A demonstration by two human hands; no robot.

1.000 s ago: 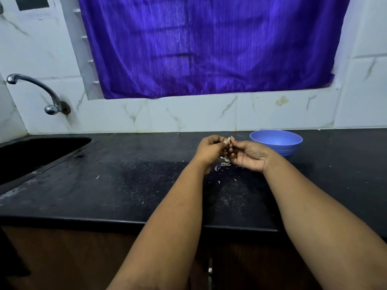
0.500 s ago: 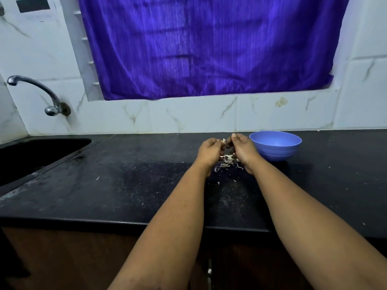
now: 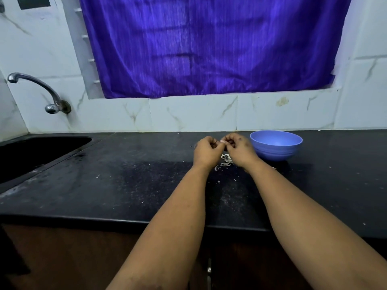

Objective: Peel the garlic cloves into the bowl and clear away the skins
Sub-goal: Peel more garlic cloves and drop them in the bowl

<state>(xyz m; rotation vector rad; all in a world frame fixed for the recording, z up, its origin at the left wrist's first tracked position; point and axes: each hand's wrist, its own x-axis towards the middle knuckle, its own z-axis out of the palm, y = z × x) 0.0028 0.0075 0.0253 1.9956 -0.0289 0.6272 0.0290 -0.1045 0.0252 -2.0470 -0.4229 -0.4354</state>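
The black bench (image 3: 129,181) carries everything. Both forearms reach forward over it, and the fists meet knuckle to knuckle just left of the blue bowl (image 3: 276,145), which stands upright. The left hand (image 3: 206,150) and right hand (image 3: 238,148) are curled tight, fingertips pinched together on a pale garlic clove (image 3: 223,141); too little of it shows to tell its long axis. Loose skins (image 3: 225,161) lie on the bench under the hands.
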